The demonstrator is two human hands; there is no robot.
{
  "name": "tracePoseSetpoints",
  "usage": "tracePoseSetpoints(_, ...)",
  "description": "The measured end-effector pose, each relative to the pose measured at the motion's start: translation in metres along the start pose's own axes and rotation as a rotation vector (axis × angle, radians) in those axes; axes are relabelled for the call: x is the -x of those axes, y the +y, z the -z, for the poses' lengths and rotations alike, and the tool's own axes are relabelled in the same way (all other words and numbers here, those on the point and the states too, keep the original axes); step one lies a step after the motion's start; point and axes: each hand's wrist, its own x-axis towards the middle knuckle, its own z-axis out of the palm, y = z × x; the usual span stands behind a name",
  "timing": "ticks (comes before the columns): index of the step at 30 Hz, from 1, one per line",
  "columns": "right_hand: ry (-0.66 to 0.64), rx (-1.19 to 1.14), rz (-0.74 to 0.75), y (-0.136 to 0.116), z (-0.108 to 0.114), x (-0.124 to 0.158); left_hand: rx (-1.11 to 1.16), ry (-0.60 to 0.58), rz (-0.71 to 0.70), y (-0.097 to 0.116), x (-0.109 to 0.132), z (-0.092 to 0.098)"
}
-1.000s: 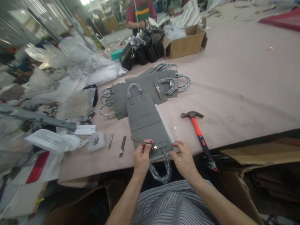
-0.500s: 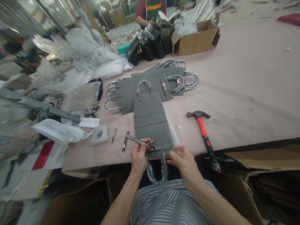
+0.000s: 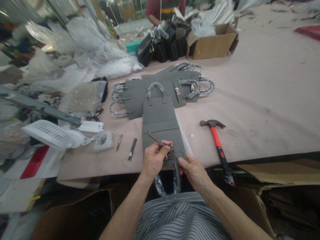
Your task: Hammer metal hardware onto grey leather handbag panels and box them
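Observation:
A grey bag panel (image 3: 160, 115) lies at the table's front edge, its plastic-wrapped near handle (image 3: 167, 191) hanging over. My left hand (image 3: 153, 160) is closed around a slim metal bar-like tool (image 3: 155, 138), whose exact kind I cannot make out. Its lower end is by the small metal fitting (image 3: 171, 151) on the panel's near strip, partly hidden by my fingers. With thumb on top and fingers beneath, my right hand (image 3: 193, 170) pinches the panel's near right corner. Left of the panel lie a dark flat blade-like tool (image 3: 132, 150) and a thin metal rod (image 3: 119, 143).
A claw hammer (image 3: 216, 138) with a red and black handle lies at right. More grey bag panels (image 3: 135, 100) are stacked behind. Black bags (image 3: 160, 50) and a cardboard box (image 3: 212, 43) stand farther back, near a person. A white fan-like device (image 3: 51, 133) sits at left.
My left hand has moved right and slightly up over the panel, bringing the metal tool from the side to a steeper angle above the fitting. My right hand still holds the corner.

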Motion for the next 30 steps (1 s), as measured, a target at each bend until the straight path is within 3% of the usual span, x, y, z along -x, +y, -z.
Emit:
tracePoseSetpoints(5,0.098,0.010,0.022,0.005,0.002,-0.006,-0.002,-0.047,0.014,-0.005,-0.010,-0.003)
tracePoseSetpoints(14,0.029,-0.109,-0.035,-0.002,0.006,-0.017,0.168,-0.034,0.027,-0.007,-0.013,-0.006)
tracePoseSetpoints(30,0.047,-0.111,-0.038,0.001,0.006,-0.020,-0.105,-0.060,-0.047,-0.009,-0.013,-0.006)
